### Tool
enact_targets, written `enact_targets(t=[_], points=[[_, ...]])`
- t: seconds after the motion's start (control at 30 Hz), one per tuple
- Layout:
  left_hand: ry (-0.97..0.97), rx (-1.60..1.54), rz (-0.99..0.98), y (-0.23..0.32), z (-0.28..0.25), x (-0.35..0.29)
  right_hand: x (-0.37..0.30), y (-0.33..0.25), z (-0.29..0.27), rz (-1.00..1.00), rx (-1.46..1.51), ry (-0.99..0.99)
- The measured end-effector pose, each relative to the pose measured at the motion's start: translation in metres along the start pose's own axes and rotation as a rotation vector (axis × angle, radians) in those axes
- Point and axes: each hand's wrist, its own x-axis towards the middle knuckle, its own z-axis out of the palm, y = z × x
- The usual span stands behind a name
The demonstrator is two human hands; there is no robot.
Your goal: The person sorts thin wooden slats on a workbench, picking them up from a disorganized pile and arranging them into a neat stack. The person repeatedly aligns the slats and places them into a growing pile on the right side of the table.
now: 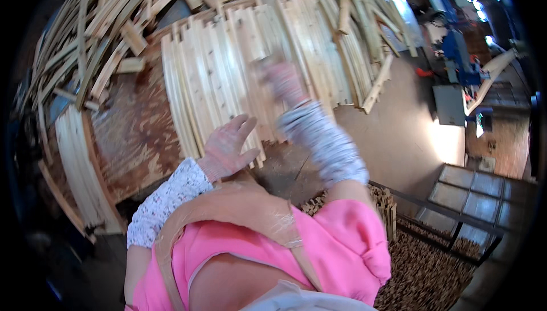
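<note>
Head view, gloved left hand open over wooden slats, right hand blurred

Sunlit concrete floor, blue machine at right, dark metal rail below.

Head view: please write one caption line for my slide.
Right hand and left hand reach over a row of pale wood slats.

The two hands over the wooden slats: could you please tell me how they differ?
The left hand is sharp, open with fingers spread, near the slats' lower ends. The right hand is motion-blurred and reaches farther up over the slats; its grip cannot be told. Both wear gloves and patterned sleeves.
</note>
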Motion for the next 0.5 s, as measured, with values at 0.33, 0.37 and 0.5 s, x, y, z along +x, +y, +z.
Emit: enact_targets(t=[0.33,0.37,0.5], points=[[0.667,0.069,-0.600,-0.143,0.035,-0.111,0.064,-0.028,-0.251,-0.286,0.146,0.289],[0.616,-0.003,-0.676,-0.154,0.032,-0.114,0.058,-0.021,-0.236,-0.206,-0.058,0.303],[0.488,-0.110,-0.798,-0.177,0.032,-0.099,0.036,0.062,-0.134,-0.120,-0.363,0.197]])
